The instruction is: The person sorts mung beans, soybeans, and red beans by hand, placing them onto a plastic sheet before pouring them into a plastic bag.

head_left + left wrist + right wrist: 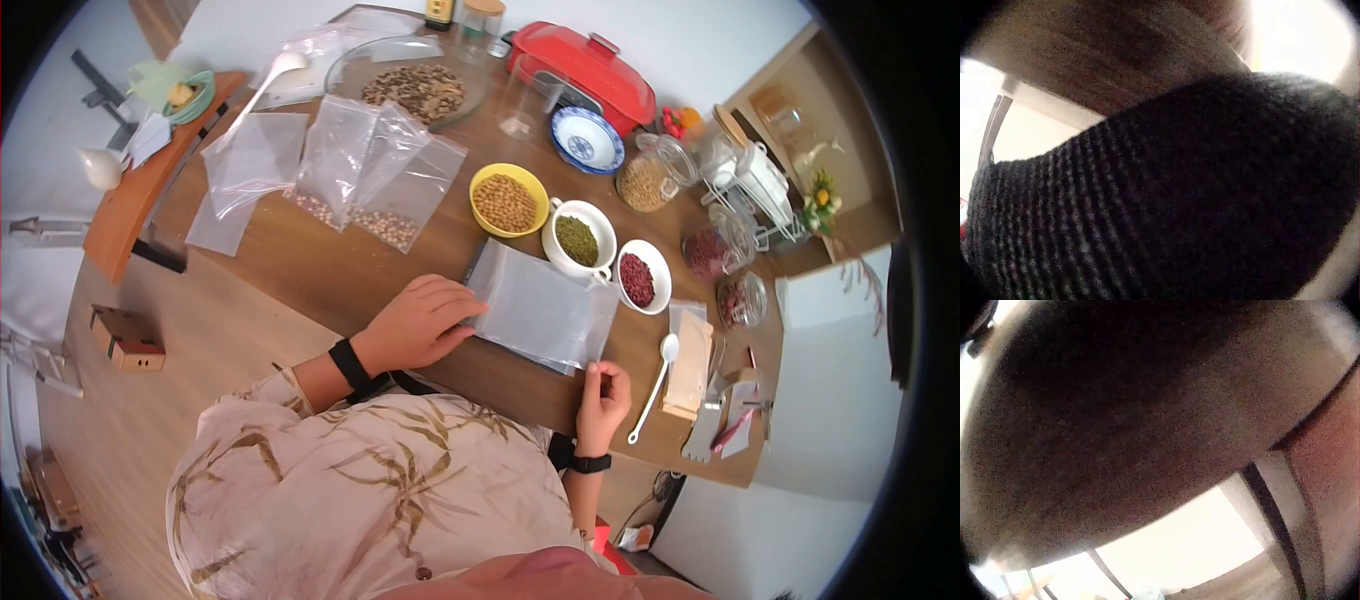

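A clear, flat plastic bag (545,305) lies at the front of the wooden table over a dark flat item, whose edge shows along its left and front sides. My left hand (425,322) rests at the bag's left edge, fingers fairly straight and tips touching it. At the bag's front right corner, my right hand (603,395) pinches the plastic between thumb and curled fingers. Just behind the bag stand a yellow bowl (543,212) of tan beans, a white two-handled cup (553,245) of green beans and a white bowl (663,272) of red beans. Both wrist views show mostly dark blur.
Bags with beans (385,228) lie back left, near a glass bowl (345,75) of mixed seeds and a white ladle (287,63). A red cooker (580,65), blue-white bowl (587,140) and glass jars (655,172) stand at the back. A white spoon (669,348) lies right.
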`<state>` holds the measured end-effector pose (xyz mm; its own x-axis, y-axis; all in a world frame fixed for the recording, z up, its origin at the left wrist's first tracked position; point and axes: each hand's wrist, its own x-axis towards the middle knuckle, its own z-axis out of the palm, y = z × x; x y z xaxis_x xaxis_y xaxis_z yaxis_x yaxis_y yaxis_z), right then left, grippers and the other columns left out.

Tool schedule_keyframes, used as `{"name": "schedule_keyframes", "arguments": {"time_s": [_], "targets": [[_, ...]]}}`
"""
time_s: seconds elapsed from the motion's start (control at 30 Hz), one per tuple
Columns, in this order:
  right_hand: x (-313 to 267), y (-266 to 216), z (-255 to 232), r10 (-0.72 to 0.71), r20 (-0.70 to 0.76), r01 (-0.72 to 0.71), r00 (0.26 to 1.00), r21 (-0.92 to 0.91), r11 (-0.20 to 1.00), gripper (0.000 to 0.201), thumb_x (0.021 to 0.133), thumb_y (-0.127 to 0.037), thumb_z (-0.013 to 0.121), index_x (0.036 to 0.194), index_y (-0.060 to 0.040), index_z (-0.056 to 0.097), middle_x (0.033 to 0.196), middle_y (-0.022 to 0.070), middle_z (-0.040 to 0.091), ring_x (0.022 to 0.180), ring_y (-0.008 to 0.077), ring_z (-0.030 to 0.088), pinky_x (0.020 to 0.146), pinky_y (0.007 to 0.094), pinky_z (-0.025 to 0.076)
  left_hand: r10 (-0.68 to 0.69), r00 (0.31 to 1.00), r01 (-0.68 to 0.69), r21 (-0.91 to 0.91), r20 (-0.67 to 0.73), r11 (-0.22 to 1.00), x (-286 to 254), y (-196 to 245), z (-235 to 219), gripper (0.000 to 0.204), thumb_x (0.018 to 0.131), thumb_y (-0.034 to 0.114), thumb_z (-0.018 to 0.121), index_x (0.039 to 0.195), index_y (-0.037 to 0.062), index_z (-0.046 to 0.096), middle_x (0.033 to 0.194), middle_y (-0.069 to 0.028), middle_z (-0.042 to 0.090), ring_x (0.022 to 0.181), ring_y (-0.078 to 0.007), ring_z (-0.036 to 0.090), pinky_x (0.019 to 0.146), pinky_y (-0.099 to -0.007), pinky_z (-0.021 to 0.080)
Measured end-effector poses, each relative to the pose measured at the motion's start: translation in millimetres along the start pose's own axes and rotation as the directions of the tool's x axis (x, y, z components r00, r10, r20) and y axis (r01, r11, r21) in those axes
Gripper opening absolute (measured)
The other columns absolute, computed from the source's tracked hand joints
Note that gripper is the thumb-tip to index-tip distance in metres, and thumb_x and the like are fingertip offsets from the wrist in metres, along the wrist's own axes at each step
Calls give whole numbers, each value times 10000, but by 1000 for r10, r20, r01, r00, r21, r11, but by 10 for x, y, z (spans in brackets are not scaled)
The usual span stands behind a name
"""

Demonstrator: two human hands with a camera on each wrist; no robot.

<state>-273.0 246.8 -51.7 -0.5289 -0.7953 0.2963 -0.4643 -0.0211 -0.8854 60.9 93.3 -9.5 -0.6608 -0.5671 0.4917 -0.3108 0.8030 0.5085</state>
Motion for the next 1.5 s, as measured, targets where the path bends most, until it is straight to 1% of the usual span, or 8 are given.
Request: {"name": "schedule_keyframes", "arguments": {"time_s": [0.13, 0.23, 0.33, 0.5, 0.93, 1.03, 1.2, 1.5], "targets": [[34, -294, -15, -160, 103, 167, 982, -62, 984, 97, 1039, -31, 776, 1119, 10, 740, 1167, 77, 679, 867, 111, 606, 754, 260, 504, 6, 1000, -9, -93, -27, 996, 16, 36, -19, 432, 957, 172, 819, 1376, 118, 731, 1380, -102, 721, 1257, -332, 686, 1091, -484, 525], [56, -471, 52, -218, 224, 255, 950, -152, 955, 186, 1004, -5, 785, 1187, 18, 761, 1206, 108, 696, 855, 149, 619, 756, 287, 521, 51, 998, -53, -43, -39, 998, 38, 61, -42, 404, 943, 176, 837, 1337, 128, 764, 1414, -103, 707, 1252, -346, 683, 1075, -484, 536], [62, -494, 57, -226, 240, 269, 944, -165, 949, 237, 981, -41, 820, 1211, 12, 790, 1225, 129, 719, 840, 189, 678, 763, 305, 571, 72, 997, -72, 8, -5, 997, 30, 35, -27, 312, 928, 172, 849, 1234, 141, 801, 1414, -83, 715, 1242, -332, 684, 1069, -480, 536], [67, -440, 53, -175, 221, 217, 959, -183, 959, 282, 959, -44, 836, 1236, -8, 794, 1222, 123, 720, 787, 170, 639, 742, 313, 556, 72, 994, -66, 61, -86, 996, 1, 30, -50, 189, 907, 142, 852, 1091, 168, 821, 1305, -30, 759, 1152, -293, 685, 1003, -453, 535], [86, -412, 10, -112, 238, 157, 965, -181, 971, 437, 923, 32, 823, 1348, -10, 729, 1319, 156, 669, 791, 146, 619, 738, 295, 538, -34, 993, 41, 68, -111, 997, 7, 24, -57, 225, 876, 142, 881, 1091, 186, 834, 1267, -14, 751, 946, -259, 665, 871, -407, 519], [82, -317, -15, -85, 200, 116, 976, -149, 982, 409, 965, -17, 799, 1368, -21, 723, 1355, 145, 649, 832, 136, 607, 715, 283, 510, -68, 993, 75, 71, -101, 995, -20, 2, -73, 266, 871, 150, 890, 1127, 185, 827, 1320, -42, 726, 956, -252, 663, 877, -400, 519], [55, -238, -40, -24, 151, 29, 988, -34, 999, 381, 1017, -47, 749, 1394, -25, 698, 1400, 108, 621, 840, 117, 569, 722, 262, 466, -148, 974, 148, -15, -174, 989, -4, -14, -92, 372, 891, 145, 880, 1247, 134, 774, 1368, -116, 673, 1182, -315, 661, 1034, -436, 533], [39, -173, -29, -20, 141, 20, 990, 2, 1000, 309, 1101, -76, 679, 1402, -9, 678, 1393, 86, 628, 990, 122, 615, 815, 264, 507, -281, 895, 243, -151, -345, 958, -109, -65, -113, 484, 931, 102, 845, 1385, 72, 682, 1468, -201, 592, 1366, -377, 582, 1179, -494, 481]]}}
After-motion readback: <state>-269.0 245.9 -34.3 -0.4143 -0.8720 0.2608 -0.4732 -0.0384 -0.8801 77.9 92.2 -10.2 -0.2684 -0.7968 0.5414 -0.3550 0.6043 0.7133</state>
